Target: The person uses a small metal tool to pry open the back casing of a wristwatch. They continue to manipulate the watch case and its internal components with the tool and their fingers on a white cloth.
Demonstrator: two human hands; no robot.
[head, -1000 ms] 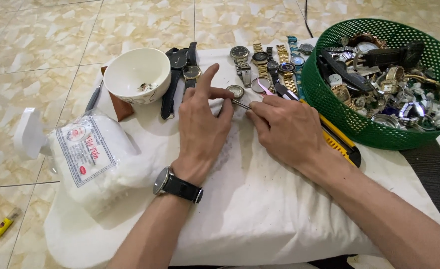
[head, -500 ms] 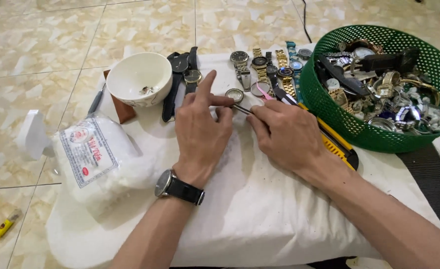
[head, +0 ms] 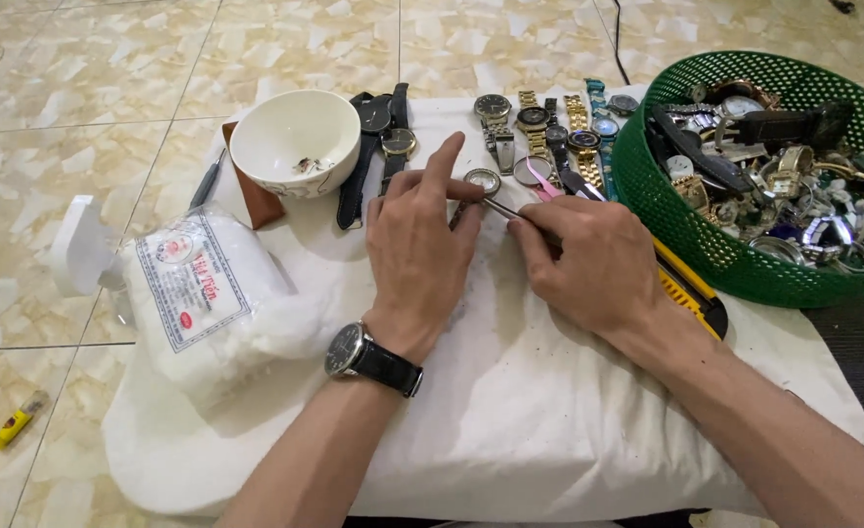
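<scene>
Tweezers (head: 510,210) pinched in my right hand (head: 588,264), long axis pointing up-left at the round watch case (head: 482,182) steadied by left hand (head: 417,244) fingertips.

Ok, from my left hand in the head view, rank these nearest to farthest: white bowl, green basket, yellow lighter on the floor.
From the left hand:
1. White bowl, up and to its left on the cloth.
2. Green basket, across to the right, past the right hand.
3. Yellow lighter, far left on the floor tiles.

2 bare forearms, no sleeves; a black-strapped wristwatch (head: 359,354) on the left wrist.
</scene>
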